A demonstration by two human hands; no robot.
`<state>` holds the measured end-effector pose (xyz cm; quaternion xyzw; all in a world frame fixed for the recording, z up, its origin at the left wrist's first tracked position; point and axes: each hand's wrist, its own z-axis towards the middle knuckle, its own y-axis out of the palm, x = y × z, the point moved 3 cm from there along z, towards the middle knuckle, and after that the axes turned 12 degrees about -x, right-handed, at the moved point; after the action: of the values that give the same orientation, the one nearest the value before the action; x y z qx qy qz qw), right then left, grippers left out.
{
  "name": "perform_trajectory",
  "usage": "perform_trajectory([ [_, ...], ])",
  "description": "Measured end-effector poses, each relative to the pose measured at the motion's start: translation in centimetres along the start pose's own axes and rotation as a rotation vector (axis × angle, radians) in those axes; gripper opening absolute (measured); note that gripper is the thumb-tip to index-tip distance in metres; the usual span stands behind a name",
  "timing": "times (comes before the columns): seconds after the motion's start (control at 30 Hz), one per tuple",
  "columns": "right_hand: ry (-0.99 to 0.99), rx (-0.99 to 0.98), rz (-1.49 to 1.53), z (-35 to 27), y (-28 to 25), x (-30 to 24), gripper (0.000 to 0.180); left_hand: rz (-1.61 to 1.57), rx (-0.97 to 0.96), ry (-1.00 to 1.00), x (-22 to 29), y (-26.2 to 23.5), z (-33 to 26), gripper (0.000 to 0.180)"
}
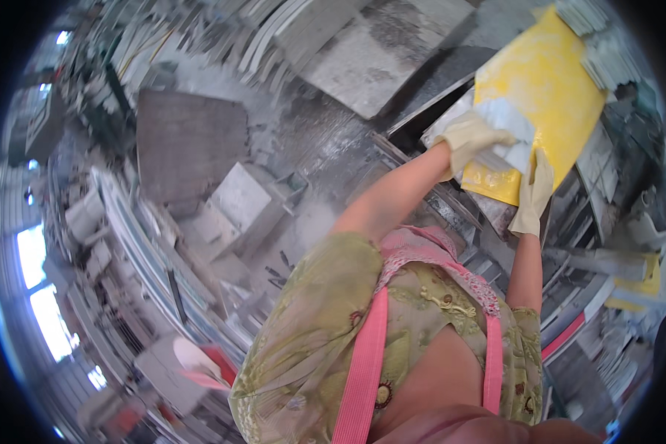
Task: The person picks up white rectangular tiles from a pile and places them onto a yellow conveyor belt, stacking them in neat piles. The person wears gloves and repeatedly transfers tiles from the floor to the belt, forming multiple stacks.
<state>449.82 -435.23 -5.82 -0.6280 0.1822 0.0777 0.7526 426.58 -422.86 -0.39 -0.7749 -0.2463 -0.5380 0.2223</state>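
A yellow, wet-looking sheet [544, 81], smeared with white, covers the work surface at the upper right. On its near part lies a pale bluish-white flat piece [509, 118], blurred at the edges. My left hand [470, 140], in a cream rubber glove, is closed on the left side of this piece, with its fingers reaching across it. My right hand [534, 194], gloved alike, has its fingers closed at the piece's right edge, beside the yellow sheet. Blur hides whether the piece is a tile or a folded cloth.
Stacked pale strips [610, 55] stand beyond the sheet's far right side. A large grey slab [381, 55] lies at the upper middle, a brown board [189, 144] at the left. Near it sits a white-topped block [248, 194]. A cream glove shape [647, 214] shows at the far right.
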Motion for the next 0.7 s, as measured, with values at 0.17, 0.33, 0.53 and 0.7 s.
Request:
perform_trajectory([
  [0.17, 0.157, 0.018, 0.004, 0.1, -0.4, -1.3, 0.046, -0.412, -0.254, 0.233, -0.5, -1.0, -0.1, 0.038],
  [0.33, 0.096, 0.051, 0.025, 0.2, -1.9, -2.9, 0.046, -0.424, -0.144, -0.096, -4.0, -0.7, 2.5, 0.066],
  [0.53, 0.154, 0.025, 0.048, 0.2, -2.7, -3.4, 0.046, -0.725, -0.273, -0.238, -4.4, -1.9, 2.5, 0.064],
  [0.7, 0.279, -0.006, 0.069, 1.5, -3.1, -4.1, 0.043, -0.847, -0.44, -0.2, -1.5, -5.6, 5.3, 0.073],
])
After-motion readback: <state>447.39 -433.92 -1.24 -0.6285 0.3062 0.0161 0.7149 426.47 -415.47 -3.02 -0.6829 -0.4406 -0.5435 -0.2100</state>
